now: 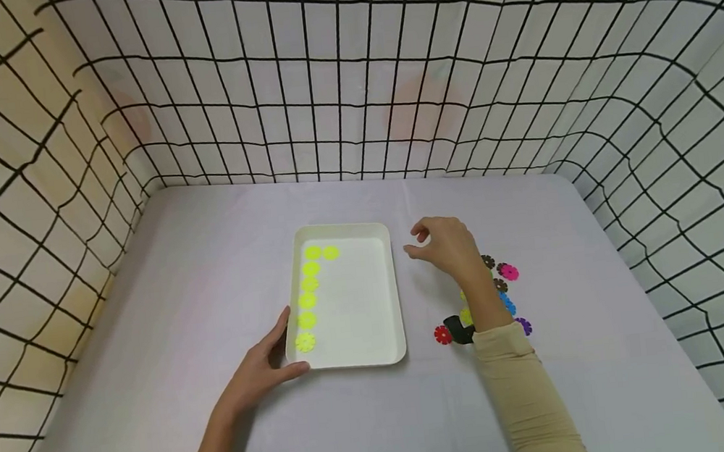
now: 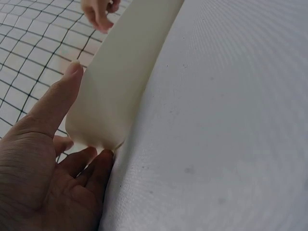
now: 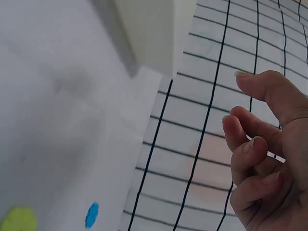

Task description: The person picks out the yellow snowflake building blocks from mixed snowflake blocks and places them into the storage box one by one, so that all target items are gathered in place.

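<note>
A shallow white tray [image 1: 359, 299] lies on the table. Inside it, several yellow-green notched plastic discs [image 1: 307, 300] run down the left side, plus one beside the top disc. My left hand [image 1: 261, 370] holds the tray's near left corner, thumb at the near edge and fingers along the side; in the left wrist view the fingertips [image 2: 103, 156] meet the tray wall. My right hand [image 1: 445, 247] hovers right of the tray, fingers loosely curled and thumb apart; the right wrist view shows nothing between its thumb and fingers [image 3: 250, 149].
Loose notched discs are scattered right of the tray, partly hidden by the right forearm: a pink disc [image 1: 507, 271], a red disc [image 1: 442, 335], a purple disc [image 1: 524, 325], blue discs [image 1: 507, 304] and brown ones. Black wire grid [image 1: 341, 75] stands around the table's back and sides.
</note>
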`<state>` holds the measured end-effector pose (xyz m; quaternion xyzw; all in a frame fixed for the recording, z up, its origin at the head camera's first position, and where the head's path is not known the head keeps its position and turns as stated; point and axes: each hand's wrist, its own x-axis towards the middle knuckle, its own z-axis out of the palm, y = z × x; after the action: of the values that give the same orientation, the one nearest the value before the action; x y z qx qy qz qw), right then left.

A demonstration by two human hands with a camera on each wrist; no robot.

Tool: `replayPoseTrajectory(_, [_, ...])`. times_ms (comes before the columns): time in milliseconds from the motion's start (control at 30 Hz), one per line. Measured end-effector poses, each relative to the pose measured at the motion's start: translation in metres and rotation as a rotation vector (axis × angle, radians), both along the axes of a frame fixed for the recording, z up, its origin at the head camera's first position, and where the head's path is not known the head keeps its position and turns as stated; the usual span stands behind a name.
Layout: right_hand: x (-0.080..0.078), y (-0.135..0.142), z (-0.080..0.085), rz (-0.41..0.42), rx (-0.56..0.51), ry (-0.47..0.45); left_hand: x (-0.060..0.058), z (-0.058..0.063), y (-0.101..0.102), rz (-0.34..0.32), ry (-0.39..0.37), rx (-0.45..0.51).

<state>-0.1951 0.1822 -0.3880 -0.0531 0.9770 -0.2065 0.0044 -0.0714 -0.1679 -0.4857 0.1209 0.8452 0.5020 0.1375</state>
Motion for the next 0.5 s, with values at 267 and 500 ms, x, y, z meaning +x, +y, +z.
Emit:
replayPoseTrajectory(267, [0.026, 0.035, -0.012, -0.093, -0.053, 0.038, 0.001, 0.002, -0.001, 0.002, 0.0, -0.004])
replayPoseTrajectory(500, [0.049, 0.06, -0.031, -0.145, -0.092, 0.029, 0.0, -0.001, 0.0, -0.009, 0.004, 0.006])
